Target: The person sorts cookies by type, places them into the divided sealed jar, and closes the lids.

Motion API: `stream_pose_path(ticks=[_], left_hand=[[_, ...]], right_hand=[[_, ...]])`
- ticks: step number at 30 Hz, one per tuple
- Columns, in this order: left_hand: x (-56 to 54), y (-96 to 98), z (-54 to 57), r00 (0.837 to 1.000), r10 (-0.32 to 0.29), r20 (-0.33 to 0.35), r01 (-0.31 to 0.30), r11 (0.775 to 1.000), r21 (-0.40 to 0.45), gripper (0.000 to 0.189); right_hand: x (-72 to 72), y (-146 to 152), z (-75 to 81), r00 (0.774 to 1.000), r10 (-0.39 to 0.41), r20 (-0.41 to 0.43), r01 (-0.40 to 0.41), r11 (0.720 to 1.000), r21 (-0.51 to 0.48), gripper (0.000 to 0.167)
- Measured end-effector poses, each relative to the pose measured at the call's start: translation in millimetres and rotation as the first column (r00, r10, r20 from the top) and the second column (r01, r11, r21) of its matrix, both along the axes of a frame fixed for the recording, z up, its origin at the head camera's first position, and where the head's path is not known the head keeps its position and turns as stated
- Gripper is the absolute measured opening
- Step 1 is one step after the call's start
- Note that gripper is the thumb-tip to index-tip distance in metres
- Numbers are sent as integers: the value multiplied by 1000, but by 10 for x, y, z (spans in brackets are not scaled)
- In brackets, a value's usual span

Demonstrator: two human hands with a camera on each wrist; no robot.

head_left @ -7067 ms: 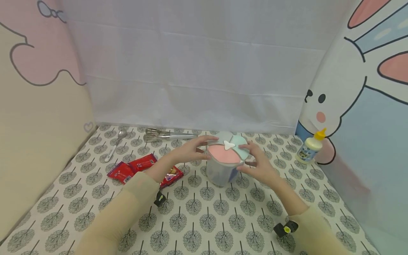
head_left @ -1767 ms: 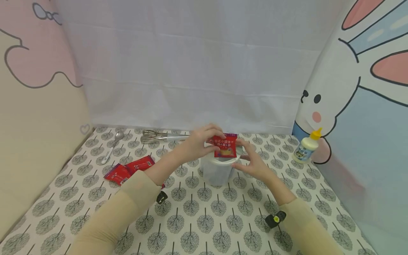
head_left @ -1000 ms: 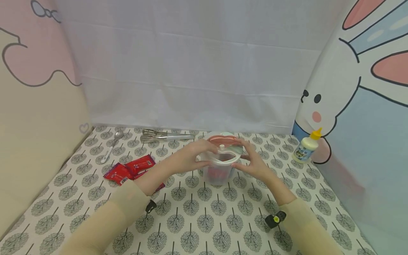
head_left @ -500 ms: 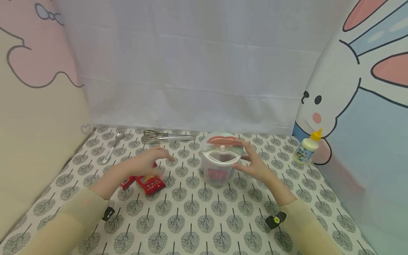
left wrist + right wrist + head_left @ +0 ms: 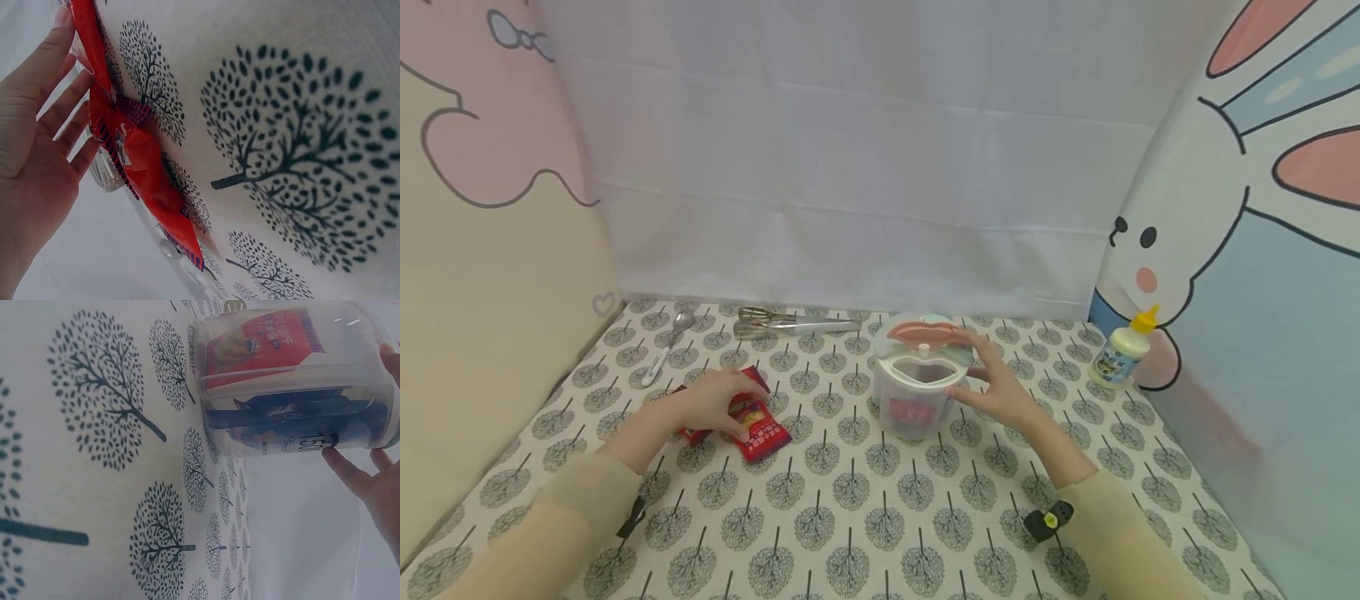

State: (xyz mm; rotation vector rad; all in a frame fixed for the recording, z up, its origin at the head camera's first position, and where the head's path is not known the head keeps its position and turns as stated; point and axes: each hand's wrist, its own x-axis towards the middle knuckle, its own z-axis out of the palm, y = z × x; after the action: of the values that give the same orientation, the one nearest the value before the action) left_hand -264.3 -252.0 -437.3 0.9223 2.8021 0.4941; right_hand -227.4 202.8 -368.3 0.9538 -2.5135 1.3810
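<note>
Over several red snack packets (image 5: pixel 765 435) on the left of the table, my left hand (image 5: pixel 709 403) reaches down, thumb near one packet's edge. In the left wrist view its thumb and loosely extended fingers lie either side of a red packet (image 5: pixel 147 165). A clear plastic storage canister (image 5: pixel 891 407) stands upright at centre, one flap of its divided lid (image 5: pixel 921 335) raised over an opening. My right hand (image 5: pixel 1002 390) grips its right side by the rim. Through the wall, the right wrist view shows a red packet (image 5: pixel 269 340) and dark blue packaging (image 5: pixel 300 415) inside.
Metal tongs (image 5: pixel 801 325) lie at the back, left of the canister. A spoon (image 5: pixel 666 348) lies at the far left. A glue-like bottle (image 5: pixel 1118 358) with a yellow nozzle stands at the right edge. Fabric screens enclose the back and sides.
Earlier both hands were at the closed lid; then a flap opened. My left hand put a red packet into the canister, then moved left and down to the packets. My right hand stayed on the canister.
</note>
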Motion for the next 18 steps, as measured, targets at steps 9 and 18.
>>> stream_pose_path(ticks=[9,18], left_hand=[[37,141,41,1000,-3,-2,3,1000,26,47],[38,340,284,995,-29,94,9,979,205,36]], right_hand=[[-10,11,-22,1000,1,-2,-1,1000,-5,83],[-9,1,-16,1000,11,-9,-12,1000,-11,83]])
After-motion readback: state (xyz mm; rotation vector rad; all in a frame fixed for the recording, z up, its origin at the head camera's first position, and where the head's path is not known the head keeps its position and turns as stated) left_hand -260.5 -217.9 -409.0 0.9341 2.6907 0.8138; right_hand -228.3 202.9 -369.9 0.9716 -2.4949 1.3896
